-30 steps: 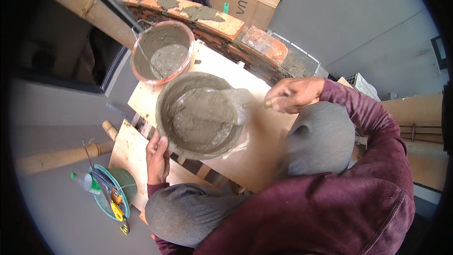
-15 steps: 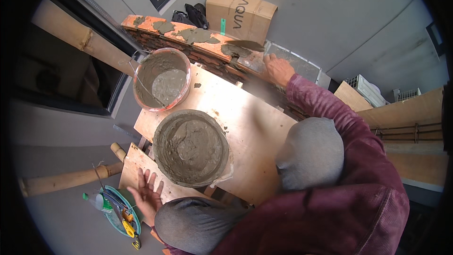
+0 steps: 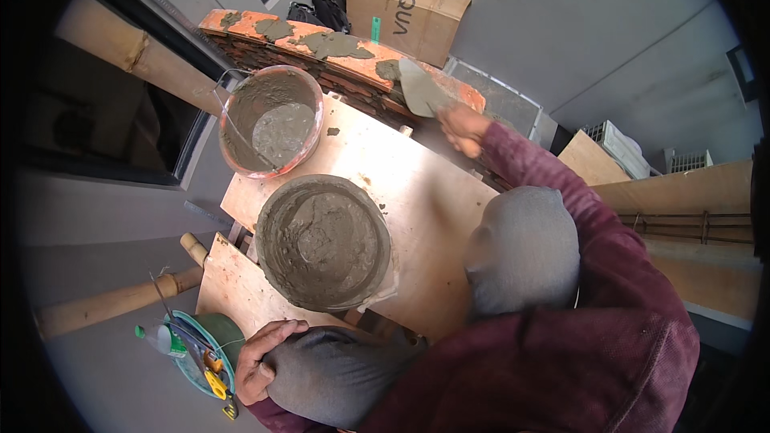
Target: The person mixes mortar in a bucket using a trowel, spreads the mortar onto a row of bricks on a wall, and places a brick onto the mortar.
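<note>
My right hand (image 3: 465, 130) is closed round a trowel (image 3: 417, 88), its blade turned flat side up over the top of a brick wall (image 3: 292, 52). Grey mortar patches (image 3: 335, 45) lie along the wall's orange top course. One dab lies right beside the blade. My left hand (image 3: 261, 359) rests on my left knee, fingers stretched out and holding nothing. Between my knees and the wall stands a round tub (image 3: 269, 289) of wet mortar. A reddish bucket (image 3: 314, 140) with a wire handle, with mortar inside, stands beyond it to the left.
The tub and bucket stand on plywood boards (image 3: 417, 192). A teal basket (image 3: 228, 381) with a saw and a green bottle sits at lower left. Bamboo poles (image 3: 120, 301) cross the left side. Behind the wall are a cardboard box (image 3: 405, 12) and a black bag (image 3: 329, 12).
The trowel has turned from edge-on to show its flat face, and my right hand has drawn slightly nearer. My left hand has come down from the air onto my knee.
</note>
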`<state>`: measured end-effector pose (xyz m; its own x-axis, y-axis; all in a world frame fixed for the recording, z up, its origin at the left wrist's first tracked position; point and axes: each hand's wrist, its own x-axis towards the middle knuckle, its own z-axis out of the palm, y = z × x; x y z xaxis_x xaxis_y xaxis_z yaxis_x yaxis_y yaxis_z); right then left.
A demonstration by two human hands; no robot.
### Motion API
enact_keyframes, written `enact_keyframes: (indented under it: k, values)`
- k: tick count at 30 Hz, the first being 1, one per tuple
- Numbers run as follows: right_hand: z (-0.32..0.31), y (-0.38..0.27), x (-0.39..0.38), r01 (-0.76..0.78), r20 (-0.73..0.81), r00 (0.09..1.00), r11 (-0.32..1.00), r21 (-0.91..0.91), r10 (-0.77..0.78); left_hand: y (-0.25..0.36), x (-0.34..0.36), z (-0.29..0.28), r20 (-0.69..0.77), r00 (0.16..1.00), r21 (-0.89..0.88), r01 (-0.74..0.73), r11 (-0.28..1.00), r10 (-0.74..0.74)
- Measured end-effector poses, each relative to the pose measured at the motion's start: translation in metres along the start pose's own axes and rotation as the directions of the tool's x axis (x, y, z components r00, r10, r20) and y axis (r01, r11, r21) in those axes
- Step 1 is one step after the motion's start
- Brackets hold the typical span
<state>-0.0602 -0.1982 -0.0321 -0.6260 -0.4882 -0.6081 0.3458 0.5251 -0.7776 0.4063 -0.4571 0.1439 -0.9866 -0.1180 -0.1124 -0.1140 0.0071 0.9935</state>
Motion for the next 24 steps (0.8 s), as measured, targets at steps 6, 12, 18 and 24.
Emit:
enact_keyframes:
  k: [6, 12, 18, 24]
  values:
    - [-0.058, -0.026, -0.035, 0.175, 0.078, 0.982, 0.694, -0.698, -0.169, -0.02, -0.023, 0.014, -0.189, 0.981, -0.222, -0.091, 0.971, 0.049]
    - [-0.034, -0.08, 0.082, 0.286, 0.276, 0.958, 0.305, -0.908, -0.075, -0.036, -0.003, -0.003, -0.043, 0.996, -0.173, -0.091, 0.981, 0.084]
    - [-0.071, 0.018, 0.096, 0.557, 0.489, 0.81, 0.161, -0.815, -0.323, -0.078, -0.001, -0.006, -0.519, 0.799, -0.147, 0.265, 0.953, -0.303]
    - [-0.075, 0.0, -0.023, -0.105, -0.012, 0.993, 0.81, -0.577, 0.12, -0.122, 0.03, -0.03, -0.462, 0.723, -0.224, 0.465, 0.856, -0.514]
